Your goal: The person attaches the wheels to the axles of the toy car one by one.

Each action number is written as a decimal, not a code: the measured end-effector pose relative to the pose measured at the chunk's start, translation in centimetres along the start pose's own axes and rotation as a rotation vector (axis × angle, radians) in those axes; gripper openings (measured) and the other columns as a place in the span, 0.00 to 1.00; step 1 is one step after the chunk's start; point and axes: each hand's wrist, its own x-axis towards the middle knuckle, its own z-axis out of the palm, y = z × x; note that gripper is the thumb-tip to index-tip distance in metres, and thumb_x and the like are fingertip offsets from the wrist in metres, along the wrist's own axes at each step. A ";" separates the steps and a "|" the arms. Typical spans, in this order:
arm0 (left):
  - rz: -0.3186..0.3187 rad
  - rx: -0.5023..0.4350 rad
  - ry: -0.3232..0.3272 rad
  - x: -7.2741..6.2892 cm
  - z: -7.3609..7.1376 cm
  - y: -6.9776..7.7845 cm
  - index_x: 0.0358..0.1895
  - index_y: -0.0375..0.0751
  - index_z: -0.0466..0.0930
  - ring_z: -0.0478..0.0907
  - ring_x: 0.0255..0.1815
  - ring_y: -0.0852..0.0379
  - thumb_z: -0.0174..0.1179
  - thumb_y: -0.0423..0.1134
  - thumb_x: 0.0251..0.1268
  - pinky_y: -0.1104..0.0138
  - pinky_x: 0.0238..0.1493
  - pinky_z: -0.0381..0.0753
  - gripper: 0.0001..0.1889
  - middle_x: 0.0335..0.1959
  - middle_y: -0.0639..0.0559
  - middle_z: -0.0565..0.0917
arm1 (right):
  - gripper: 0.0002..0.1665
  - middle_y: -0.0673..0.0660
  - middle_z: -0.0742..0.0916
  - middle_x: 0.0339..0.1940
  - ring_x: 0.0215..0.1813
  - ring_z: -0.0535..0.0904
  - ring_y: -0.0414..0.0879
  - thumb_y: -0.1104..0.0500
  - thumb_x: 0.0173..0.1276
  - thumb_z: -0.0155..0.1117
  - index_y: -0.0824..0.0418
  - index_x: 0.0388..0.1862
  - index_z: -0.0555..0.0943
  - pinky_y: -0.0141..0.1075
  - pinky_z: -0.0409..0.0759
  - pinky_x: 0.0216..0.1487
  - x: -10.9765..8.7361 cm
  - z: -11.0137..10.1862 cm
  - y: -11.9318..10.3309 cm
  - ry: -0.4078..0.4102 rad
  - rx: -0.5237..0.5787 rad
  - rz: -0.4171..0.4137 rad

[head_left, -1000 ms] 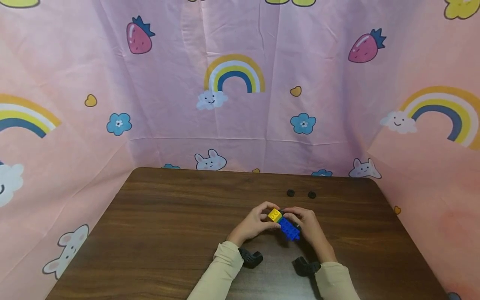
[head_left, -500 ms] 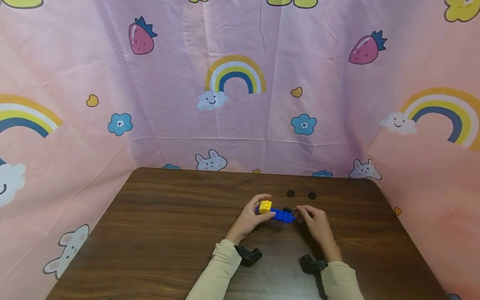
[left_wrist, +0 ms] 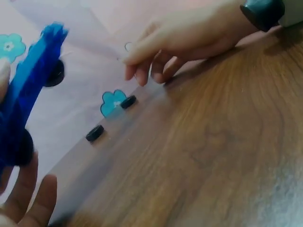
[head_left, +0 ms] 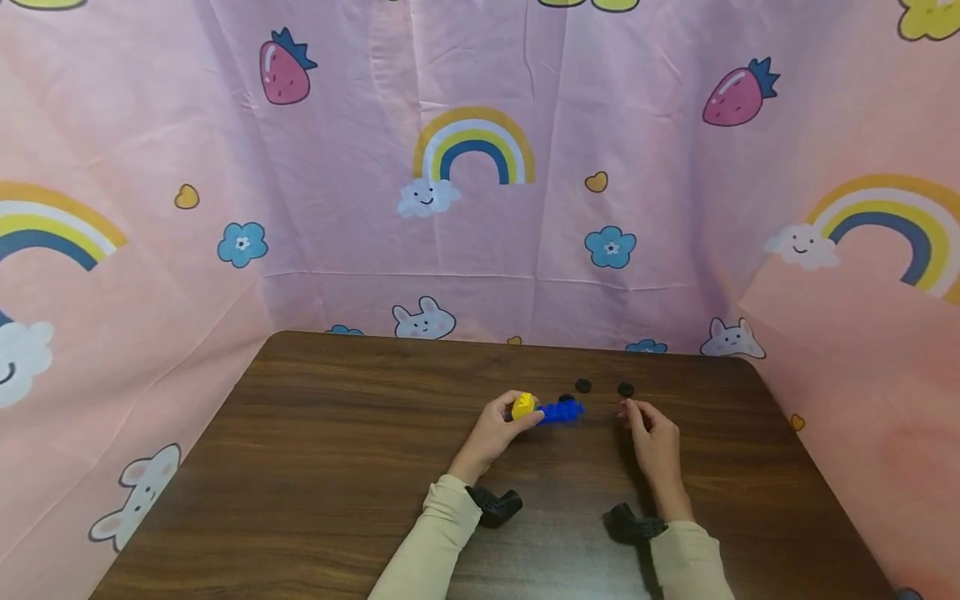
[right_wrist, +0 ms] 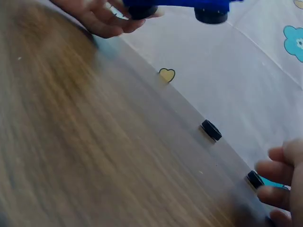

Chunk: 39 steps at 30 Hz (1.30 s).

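Observation:
My left hand (head_left: 486, 435) grips a toy car built of blocks, with a blue base (head_left: 561, 412) and a yellow brick (head_left: 523, 406) at the gripped end. Two black wheels show on the car: a front wheel (left_wrist: 57, 73) and a rear wheel (left_wrist: 23, 149) near my fingers. The car is up off the table, its blue end pointing right. To the right, my right hand (head_left: 660, 446) holds nothing, fingers loosely bent, fingertips just in front of a loose black wheel (head_left: 626, 389). A second loose wheel (head_left: 583, 386) lies left of that one.
The brown wooden table (head_left: 360, 433) carries both loose wheels near its back edge. A pink patterned cloth (head_left: 480, 250) hangs behind and at the sides. Each wrist wears a black device, such as the right wrist device (head_left: 633, 525).
My right hand has left the car and moved right and away toward the loose wheels. My left hand has shifted the car left and turned it, its blue end now pointing right.

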 end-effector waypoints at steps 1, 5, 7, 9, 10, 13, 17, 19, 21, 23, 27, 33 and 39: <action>-0.006 -0.009 0.005 0.0 0.0 0.0 0.62 0.35 0.78 0.77 0.48 0.59 0.67 0.45 0.73 0.70 0.50 0.79 0.22 0.57 0.42 0.83 | 0.16 0.61 0.93 0.39 0.39 0.86 0.42 0.54 0.82 0.59 0.64 0.48 0.89 0.20 0.75 0.42 0.1 -0.1 0.2 0.011 -0.023 0.003; -0.038 -0.073 0.029 0.1 0.1 0.0 0.63 0.33 0.71 0.79 0.51 0.58 0.66 0.44 0.74 0.70 0.53 0.83 0.24 0.57 0.40 0.82 | 0.14 0.63 0.90 0.48 0.51 0.84 0.54 0.58 0.81 0.59 0.65 0.55 0.86 0.33 0.74 0.53 0.4 -0.4 0.6 0.010 -0.112 0.002; -0.048 -0.156 0.021 0.3 0.2 -0.1 0.67 0.34 0.66 0.83 0.56 0.51 0.63 0.43 0.77 0.66 0.59 0.84 0.26 0.61 0.37 0.78 | 0.15 0.65 0.88 0.50 0.51 0.82 0.56 0.60 0.81 0.59 0.66 0.58 0.84 0.40 0.74 0.52 0.6 -0.4 0.8 -0.005 -0.138 0.001; -0.057 -0.241 0.005 0.4 0.2 -0.2 0.72 0.36 0.62 0.83 0.62 0.43 0.58 0.44 0.80 0.61 0.64 0.83 0.27 0.65 0.35 0.73 | 0.16 0.65 0.86 0.51 0.50 0.81 0.57 0.60 0.80 0.59 0.67 0.60 0.83 0.44 0.74 0.52 0.8 -0.4 1.0 -0.015 -0.154 0.007; -0.060 -0.282 -0.005 0.4 0.1 -0.2 0.75 0.38 0.60 0.82 0.64 0.39 0.55 0.45 0.82 0.59 0.66 0.81 0.28 0.68 0.33 0.70 | 0.16 0.66 0.86 0.51 0.49 0.80 0.57 0.60 0.80 0.59 0.67 0.60 0.82 0.45 0.74 0.52 0.9 -0.4 1.0 -0.019 -0.158 0.007; -0.060 -0.346 -0.028 0.5 0.0 -0.3 0.78 0.39 0.58 0.80 0.68 0.36 0.47 0.47 0.85 0.57 0.68 0.78 0.27 0.73 0.28 0.63 | 0.17 0.67 0.85 0.51 0.50 0.80 0.59 0.61 0.79 0.61 0.68 0.61 0.81 0.50 0.73 0.56 1.2 -0.3 1.2 -0.029 -0.178 0.005; -0.085 -0.375 -0.035 0.4 -0.1 -0.1 0.76 0.39 0.57 0.80 0.68 0.37 0.41 0.48 0.88 0.56 0.68 0.79 0.25 0.75 0.27 0.60 | 0.20 0.69 0.84 0.55 0.57 0.77 0.64 0.59 0.78 0.62 0.68 0.63 0.79 0.61 0.66 0.64 1.5 -0.3 1.3 -0.072 -0.232 0.029; -0.090 -0.389 -0.036 0.3 0.0 0.1 0.76 0.39 0.57 0.80 0.68 0.36 0.39 0.47 0.89 0.54 0.68 0.79 0.24 0.74 0.27 0.61 | 0.23 0.69 0.83 0.57 0.61 0.75 0.67 0.56 0.79 0.62 0.68 0.65 0.77 0.64 0.62 0.65 1.6 -0.2 1.2 -0.105 -0.271 0.049; -0.093 -0.409 -0.033 0.3 0.0 0.3 0.75 0.39 0.57 0.80 0.68 0.36 0.40 0.47 0.89 0.53 0.67 0.79 0.23 0.74 0.27 0.60 | 0.26 0.69 0.82 0.59 0.65 0.72 0.67 0.53 0.79 0.61 0.67 0.68 0.76 0.65 0.60 0.67 1.8 -0.2 1.1 -0.134 -0.308 0.066; -0.095 -0.432 -0.028 0.2 0.0 0.4 0.75 0.38 0.58 0.80 0.67 0.37 0.41 0.47 0.88 0.53 0.66 0.80 0.23 0.75 0.27 0.60 | 0.27 0.69 0.81 0.61 0.66 0.71 0.68 0.51 0.80 0.61 0.67 0.69 0.74 0.65 0.58 0.69 1.9 -0.3 1.0 -0.156 -0.335 0.078; -0.108 -0.491 -0.006 0.3 0.0 0.1 0.71 0.38 0.63 0.84 0.64 0.41 0.46 0.48 0.87 0.53 0.63 0.83 0.22 0.71 0.29 0.63 | 0.29 0.68 0.79 0.63 0.68 0.70 0.68 0.50 0.80 0.60 0.65 0.71 0.73 0.66 0.55 0.72 1.9 -0.5 1.0 -0.174 -0.360 0.096; -0.128 -0.530 -0.028 0.4 -0.3 -0.1 0.58 0.42 0.72 0.87 0.60 0.49 0.51 0.51 0.84 0.56 0.59 0.86 0.16 0.50 0.46 0.76 | 0.30 0.69 0.79 0.63 0.68 0.69 0.68 0.49 0.81 0.58 0.65 0.73 0.71 0.66 0.55 0.71 2.0 -0.5 0.7 -0.179 -0.358 0.095; -0.179 -0.560 -0.077 0.3 -0.3 0.1 0.64 0.34 0.69 0.86 0.61 0.51 0.54 0.51 0.82 0.62 0.57 0.86 0.24 0.53 0.46 0.77 | 0.30 0.68 0.79 0.63 0.69 0.68 0.68 0.49 0.82 0.56 0.65 0.73 0.71 0.65 0.55 0.71 2.1 -0.5 0.9 -0.185 -0.360 0.104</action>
